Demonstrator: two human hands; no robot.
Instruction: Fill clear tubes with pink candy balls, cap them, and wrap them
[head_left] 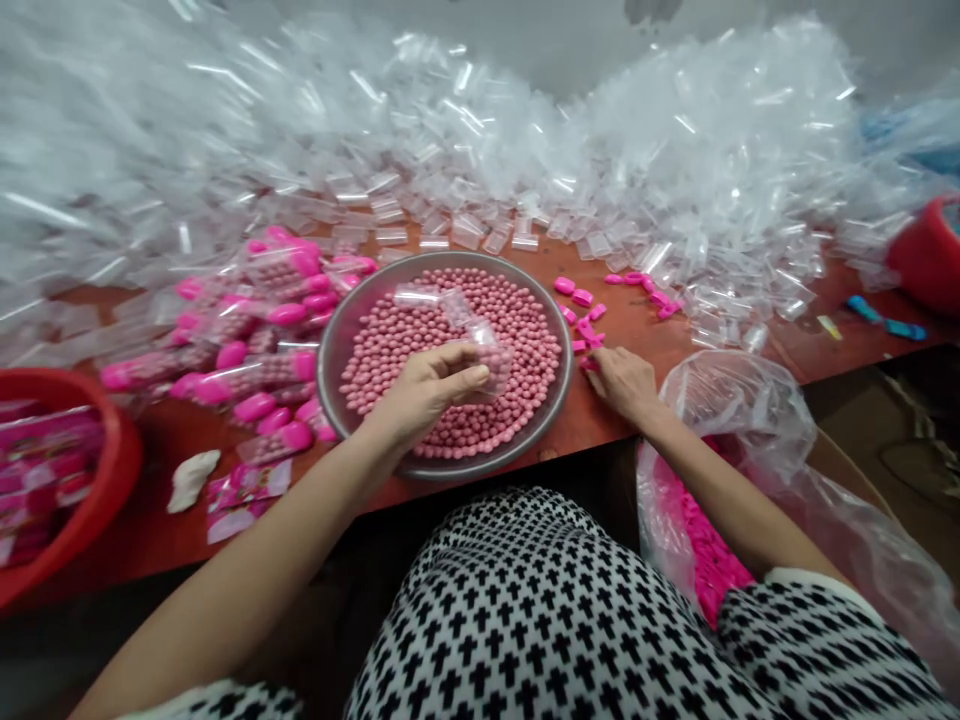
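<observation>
My left hand [429,388] is closed around a clear plastic tube [493,362] and holds it tilted above a metal basin [553,400]. Small round pink balls [517,405] fill the basin. Two or so more clear tubes [417,296] lie on top of the balls. To the right of the basin, my right hand [626,384] rests low on the table, its fingertips closed on a pink plastic cap [589,362]. Several loose pink caps [582,297] lie scattered just beyond it.
A large heap of clear tubes [480,130] spans the back. Filled tubes with pink caps [255,340] are piled left. A red tub [124,460] holds pink packets. At right are a plastic bag [739,400] of pink pieces, a red container [926,260] and blue pieces [904,329].
</observation>
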